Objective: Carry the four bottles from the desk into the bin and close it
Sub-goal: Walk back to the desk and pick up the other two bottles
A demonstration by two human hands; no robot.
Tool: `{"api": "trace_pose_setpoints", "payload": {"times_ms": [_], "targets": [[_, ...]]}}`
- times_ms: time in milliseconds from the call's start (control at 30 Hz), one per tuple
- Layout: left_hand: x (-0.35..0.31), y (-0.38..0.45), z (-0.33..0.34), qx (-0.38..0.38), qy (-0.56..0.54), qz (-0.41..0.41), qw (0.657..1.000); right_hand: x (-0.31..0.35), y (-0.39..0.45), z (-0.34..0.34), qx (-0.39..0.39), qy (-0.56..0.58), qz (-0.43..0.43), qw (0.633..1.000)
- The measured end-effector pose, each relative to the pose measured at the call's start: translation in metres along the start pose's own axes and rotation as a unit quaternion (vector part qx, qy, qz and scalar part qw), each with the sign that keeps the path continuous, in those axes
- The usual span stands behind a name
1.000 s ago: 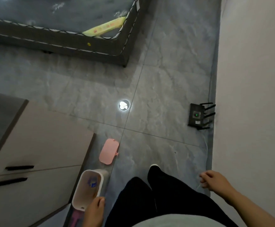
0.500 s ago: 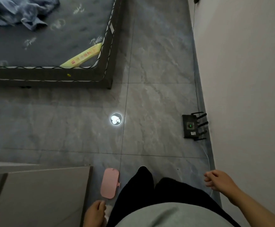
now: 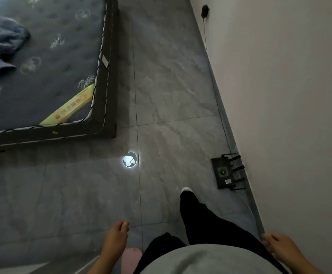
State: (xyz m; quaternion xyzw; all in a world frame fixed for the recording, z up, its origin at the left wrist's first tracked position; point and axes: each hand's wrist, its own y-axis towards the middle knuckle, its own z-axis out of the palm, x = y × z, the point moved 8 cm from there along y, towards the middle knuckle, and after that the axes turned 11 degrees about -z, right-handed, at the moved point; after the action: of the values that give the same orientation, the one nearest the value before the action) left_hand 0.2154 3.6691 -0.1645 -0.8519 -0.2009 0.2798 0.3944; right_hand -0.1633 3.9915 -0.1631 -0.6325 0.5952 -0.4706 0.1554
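Note:
No bottle and no bin body shows in the head view. Only a corner of the pink bin lid [image 3: 131,254] lies on the floor at the bottom edge, partly hidden by my left forearm. My left hand [image 3: 115,237] hangs just above it, fingers loosely curled, holding nothing. My right hand [image 3: 279,247] hangs at the lower right near the wall, fingers loosely curled and empty. My legs in black trousers [image 3: 198,220] step forward between the hands.
A dark bed [image 3: 103,107] with a yellow box [image 3: 70,109] and a crumpled cloth [image 3: 1,44] fills the upper left. A black router [image 3: 227,173] stands by the wall on the right, its cable running along the skirting. A bright round spot [image 3: 130,159] lies on the grey tile floor.
The view has swung away from the bin and cabinet, which have left the frame. The pink lid has slid to the bottom edge. Both hands stay empty at my sides.

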Motion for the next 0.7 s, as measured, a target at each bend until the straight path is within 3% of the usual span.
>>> {"api": "trace_pose_setpoints", "payload": {"times_ms": [400, 500, 700], "targets": [[-0.088, 0.050, -0.020, -0.019, -0.036, -0.062, 0.997, 0.243, 0.100, -0.030, 0.026, 0.013, -0.090, 0.996], [-0.126, 0.075, -0.035, -0.045, -0.065, -0.056, 0.995, 0.277, 0.125, -0.023, 0.028, 0.021, -0.077, 0.996], [-0.238, 0.145, -0.065, -0.003, -0.007, -0.068, 0.998, 0.305, 0.153, -0.018, 0.024, 0.018, -0.016, 0.999]]}}
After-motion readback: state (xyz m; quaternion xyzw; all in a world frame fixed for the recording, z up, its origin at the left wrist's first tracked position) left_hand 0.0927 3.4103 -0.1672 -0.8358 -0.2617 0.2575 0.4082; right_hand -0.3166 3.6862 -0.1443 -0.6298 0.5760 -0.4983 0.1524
